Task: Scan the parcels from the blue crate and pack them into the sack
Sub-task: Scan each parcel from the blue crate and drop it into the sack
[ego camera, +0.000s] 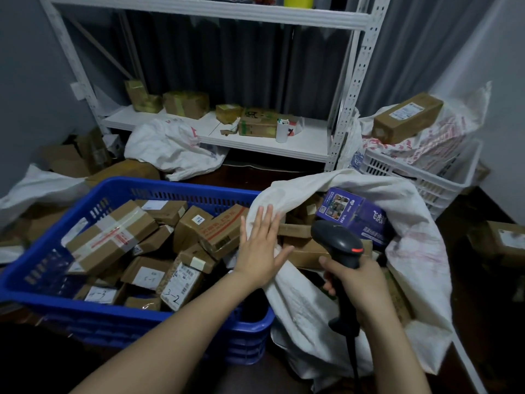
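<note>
A blue slotted crate [119,184] at lower left is heaped with brown cardboard parcels [113,237], tilted every way. Touching its right side, a white sack [412,211] gapes open, holding brown boxes and a purple box [358,217]. A black scanner [338,243] stands upright before its mouth.

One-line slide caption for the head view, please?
Left hand flat on white woven sack, right hand gripping black handheld scanner, beside blue plastic crate.
</note>
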